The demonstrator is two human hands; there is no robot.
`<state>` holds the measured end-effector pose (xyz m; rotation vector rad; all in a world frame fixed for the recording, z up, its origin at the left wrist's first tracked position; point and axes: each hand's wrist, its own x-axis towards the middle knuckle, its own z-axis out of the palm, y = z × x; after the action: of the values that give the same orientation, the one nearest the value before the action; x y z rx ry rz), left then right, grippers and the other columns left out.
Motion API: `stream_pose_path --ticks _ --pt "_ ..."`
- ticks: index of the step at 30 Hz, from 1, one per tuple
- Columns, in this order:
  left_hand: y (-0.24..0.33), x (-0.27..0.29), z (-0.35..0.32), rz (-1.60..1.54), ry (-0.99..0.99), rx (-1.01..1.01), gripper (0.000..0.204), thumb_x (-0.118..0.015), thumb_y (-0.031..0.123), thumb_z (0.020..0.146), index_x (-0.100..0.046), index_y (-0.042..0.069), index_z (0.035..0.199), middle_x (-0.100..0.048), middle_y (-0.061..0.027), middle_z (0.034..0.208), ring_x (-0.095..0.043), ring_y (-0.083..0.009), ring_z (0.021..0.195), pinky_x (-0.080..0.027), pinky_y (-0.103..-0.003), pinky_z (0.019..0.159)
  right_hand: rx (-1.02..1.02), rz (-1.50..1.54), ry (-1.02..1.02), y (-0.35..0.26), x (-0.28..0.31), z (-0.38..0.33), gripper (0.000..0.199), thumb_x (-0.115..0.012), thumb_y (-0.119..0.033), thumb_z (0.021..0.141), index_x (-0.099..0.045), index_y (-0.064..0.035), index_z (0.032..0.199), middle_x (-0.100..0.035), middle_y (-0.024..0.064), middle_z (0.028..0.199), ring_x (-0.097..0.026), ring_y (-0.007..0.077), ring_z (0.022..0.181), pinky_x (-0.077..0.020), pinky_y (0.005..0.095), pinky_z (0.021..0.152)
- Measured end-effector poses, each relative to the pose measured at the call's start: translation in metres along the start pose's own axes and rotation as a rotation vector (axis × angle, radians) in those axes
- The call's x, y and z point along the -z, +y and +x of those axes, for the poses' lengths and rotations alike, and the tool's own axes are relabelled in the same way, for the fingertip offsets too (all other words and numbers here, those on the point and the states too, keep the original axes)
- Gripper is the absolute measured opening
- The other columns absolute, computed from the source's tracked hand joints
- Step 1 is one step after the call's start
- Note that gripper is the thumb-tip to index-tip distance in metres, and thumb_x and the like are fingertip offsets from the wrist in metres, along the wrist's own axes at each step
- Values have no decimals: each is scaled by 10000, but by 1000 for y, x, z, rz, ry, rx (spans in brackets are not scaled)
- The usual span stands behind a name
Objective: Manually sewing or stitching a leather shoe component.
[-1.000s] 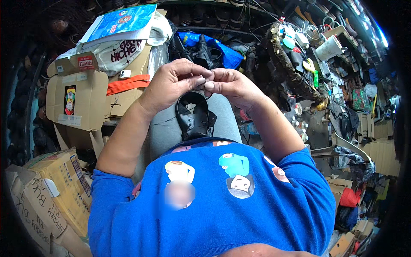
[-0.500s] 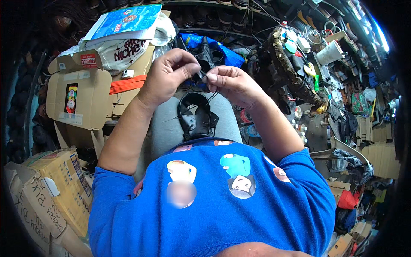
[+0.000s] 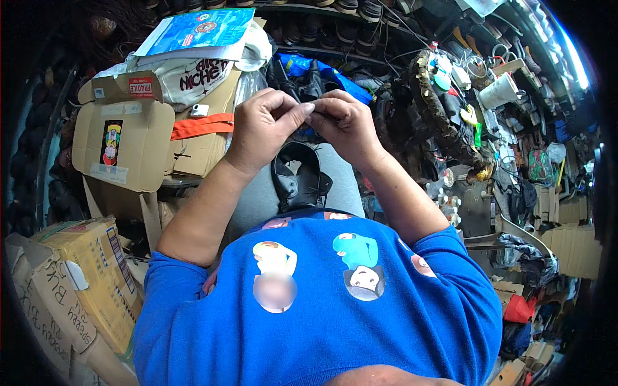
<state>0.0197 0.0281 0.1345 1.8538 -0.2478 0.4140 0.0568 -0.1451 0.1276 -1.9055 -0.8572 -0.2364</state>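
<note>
Above my lap my left hand (image 3: 269, 123) and my right hand (image 3: 347, 125) meet, thumbs and forefingers pinched tip to tip. Whatever small thing lies between the fingertips is hidden by them. Just below, a black leather piece like an open shoe or sandal (image 3: 288, 188) rests on my grey-trousered lap, its wide rounded opening facing up. Past my hands, dark upright boot-like shapes (image 3: 314, 80) stand in front of a blue plastic sheet (image 3: 347, 83).
Cardboard boxes (image 3: 138, 145) are stacked at my left, with an orange strap (image 3: 203, 126), a white cloth bag (image 3: 199, 83) and a blue booklet (image 3: 196, 31) on top. A round, rough-edged stand (image 3: 428, 103) loaded with tools and bottles is at right. Shoes (image 3: 370, 11) line the back shelves.
My hands have drawn closer together, the right turning inward. The small dark piece and thin black cord seen between them before are now covered by the fingers. The view has shifted slightly.
</note>
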Motion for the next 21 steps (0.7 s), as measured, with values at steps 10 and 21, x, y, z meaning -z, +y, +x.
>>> stream_pose_path --ticks 10,21 --pt "-9 1 2 -348 -157 234 109 -613 27 861 -644 -24 953 -653 -50 902 -600 -92 822 -493 -237 752 -529 620 -3 6 -7 -4 223 -667 -186 857 -660 1 977 -644 22 853 -527 55 691 -439 217 640" --pt "-10 2 3 184 -153 -535 171 -639 -69 739 -619 41 869 -620 -76 833 -606 -236 792 -488 -333 709 -885 1181 -293 23 11 -11 134 -705 -119 789 -631 -28 854 -615 34 748 -443 55 555 -359 189 527"
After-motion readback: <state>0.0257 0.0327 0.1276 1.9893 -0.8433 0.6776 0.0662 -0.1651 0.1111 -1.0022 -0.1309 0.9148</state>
